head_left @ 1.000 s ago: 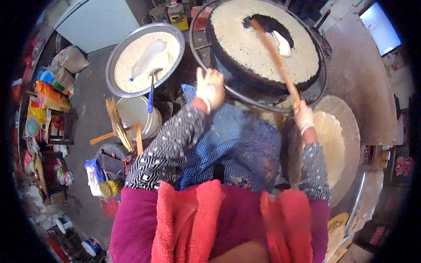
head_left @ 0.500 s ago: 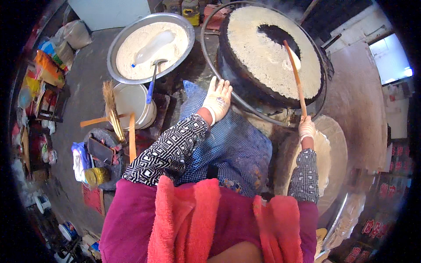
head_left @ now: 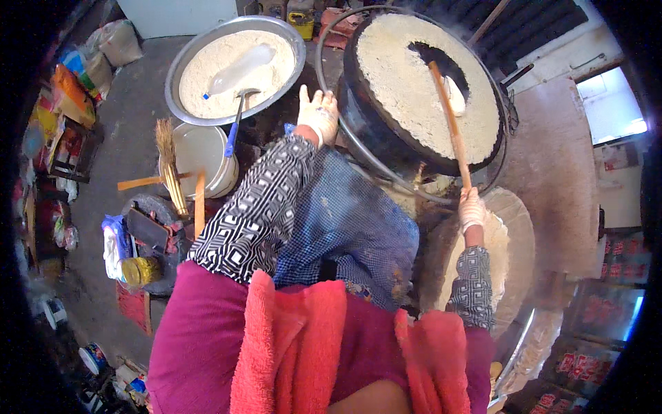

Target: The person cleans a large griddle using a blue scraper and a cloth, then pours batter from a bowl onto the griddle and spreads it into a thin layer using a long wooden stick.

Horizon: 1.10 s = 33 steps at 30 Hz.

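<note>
Compared with the earlier frame, the left hand [head_left: 318, 116] is farther forward along the metal ring [head_left: 360, 147], and the far end of the wooden stick [head_left: 448, 124] stands farther left over the dark patch of the griddle [head_left: 370, 110]. Left hand: gloved, fingers extended and partly spread, nothing seen in its grasp; it is at the ring's near left side, and whether it touches the metal cannot be told. Right hand [head_left: 472, 209]: gloved, fingers wrapped round the stick's near end. Stick: slants up and slightly left from the right hand, its far part over the griddle. Griddle: round and black, its top largely covered by a pale layer [head_left: 393, 76], with one dark patch toward the far right. White lump [head_left: 455, 100]: just right of the stick, at the edge of the dark patch. Surroundings: a wide container [head_left: 518, 241] of pale material lies below the right forearm in view; to the left, a metal basin [head_left: 173, 83] holds pale powder and a blue-handled ladle [head_left: 233, 134], with a white bucket [head_left: 224, 181] nearer the person
</note>
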{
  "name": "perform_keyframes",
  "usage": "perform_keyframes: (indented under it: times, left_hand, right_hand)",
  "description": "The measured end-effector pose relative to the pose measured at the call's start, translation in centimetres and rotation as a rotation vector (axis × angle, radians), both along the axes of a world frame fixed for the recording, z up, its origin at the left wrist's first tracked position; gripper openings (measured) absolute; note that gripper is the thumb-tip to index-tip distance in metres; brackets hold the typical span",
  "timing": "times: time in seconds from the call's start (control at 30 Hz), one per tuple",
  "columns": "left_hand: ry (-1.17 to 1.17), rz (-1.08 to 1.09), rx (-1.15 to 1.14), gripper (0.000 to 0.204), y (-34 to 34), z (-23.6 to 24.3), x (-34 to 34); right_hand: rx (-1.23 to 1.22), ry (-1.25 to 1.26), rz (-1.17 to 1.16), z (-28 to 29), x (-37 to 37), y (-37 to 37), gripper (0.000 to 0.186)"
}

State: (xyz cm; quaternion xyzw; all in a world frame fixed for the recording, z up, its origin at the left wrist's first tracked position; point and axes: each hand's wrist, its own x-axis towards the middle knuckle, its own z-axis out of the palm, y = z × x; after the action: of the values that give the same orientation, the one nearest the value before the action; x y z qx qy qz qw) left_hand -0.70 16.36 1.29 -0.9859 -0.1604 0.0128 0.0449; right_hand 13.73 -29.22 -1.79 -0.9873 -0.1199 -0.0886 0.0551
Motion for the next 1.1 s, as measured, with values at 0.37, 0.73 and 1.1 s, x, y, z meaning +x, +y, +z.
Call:
perform_keyframes:
  times: [0.37, 0.73, 1.1]
  left_hand:
    - [-0.467, -0.464, -0.179, 0.042, -11.0, -0.3, -2.4]
    - [-0.137, -0.476, 0.06, 0.051, -12.5, -3.2, -4.2]
    - [-0.202, -0.269, 0.102, 0.055, -5.4, -4.0, -3.3]
  right_hand:
    - [-0.05, 0.062, 0.045, -1.2, -2.0, 0.5, 0.029]
    - [-0.009, 0.109, -0.248, -0.9, -0.3, -1.6, 0.031]
    - [0.036, 0.125, -0.21, 0.0, 0.1, -1.3, 0.031]
